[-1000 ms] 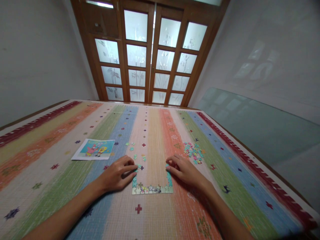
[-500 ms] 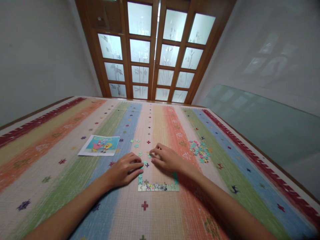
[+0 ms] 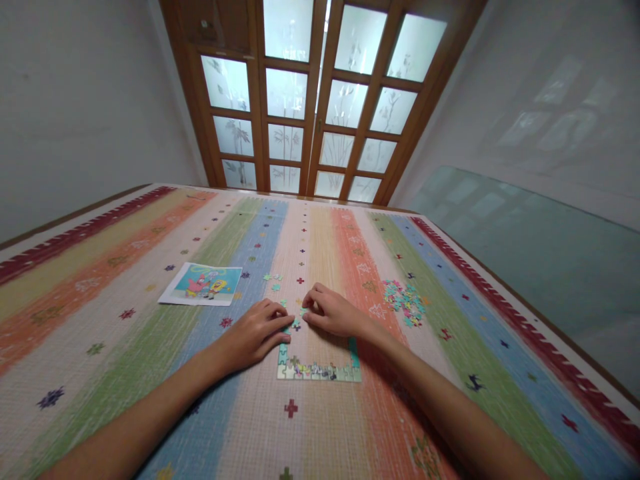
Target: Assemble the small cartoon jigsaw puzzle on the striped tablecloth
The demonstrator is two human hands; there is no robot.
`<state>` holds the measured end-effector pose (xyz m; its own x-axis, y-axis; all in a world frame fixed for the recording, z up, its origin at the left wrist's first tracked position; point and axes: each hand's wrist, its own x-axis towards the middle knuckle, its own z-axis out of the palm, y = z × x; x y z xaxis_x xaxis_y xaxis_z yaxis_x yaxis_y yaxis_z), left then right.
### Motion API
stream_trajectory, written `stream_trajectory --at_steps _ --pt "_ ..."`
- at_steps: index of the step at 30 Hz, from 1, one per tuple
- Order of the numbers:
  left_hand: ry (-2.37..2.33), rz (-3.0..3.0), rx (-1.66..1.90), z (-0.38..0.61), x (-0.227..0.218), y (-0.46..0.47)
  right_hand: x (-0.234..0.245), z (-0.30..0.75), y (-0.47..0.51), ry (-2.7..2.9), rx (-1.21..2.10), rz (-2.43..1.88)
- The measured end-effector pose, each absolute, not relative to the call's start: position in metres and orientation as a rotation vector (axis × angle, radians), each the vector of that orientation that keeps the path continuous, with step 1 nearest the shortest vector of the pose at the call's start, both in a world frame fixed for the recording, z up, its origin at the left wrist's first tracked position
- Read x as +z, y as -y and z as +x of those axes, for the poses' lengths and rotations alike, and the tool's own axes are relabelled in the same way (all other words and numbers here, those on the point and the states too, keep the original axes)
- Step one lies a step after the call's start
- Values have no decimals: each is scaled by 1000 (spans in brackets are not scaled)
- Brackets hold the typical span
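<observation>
When taking hold of the puzzle pieces (image 3: 405, 301) heaped at right, probably light, stiff like card and weak at the tabs, better to grip by the edges. Find the partial puzzle frame (image 3: 300, 373) flat on the striped tablecloth (image 3: 240, 427). Notice the left hand (image 3: 256, 335) at its left column, with thumb apart from bent fingers, and the right hand (image 3: 331, 313) with fingertips near together; pinching or not, cannot tell.

Left hand (image 3: 261, 333) curled, right hand (image 3: 331, 312) curled nearby
</observation>
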<state>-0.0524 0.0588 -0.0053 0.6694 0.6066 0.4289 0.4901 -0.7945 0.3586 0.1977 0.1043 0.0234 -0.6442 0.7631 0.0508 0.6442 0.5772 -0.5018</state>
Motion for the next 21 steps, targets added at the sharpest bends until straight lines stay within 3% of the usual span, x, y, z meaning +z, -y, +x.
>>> stream_trajectory --at_steps 21 --pt "-822 2648 739 -61 6 -59 28 190 -92 2601 730 -1028"
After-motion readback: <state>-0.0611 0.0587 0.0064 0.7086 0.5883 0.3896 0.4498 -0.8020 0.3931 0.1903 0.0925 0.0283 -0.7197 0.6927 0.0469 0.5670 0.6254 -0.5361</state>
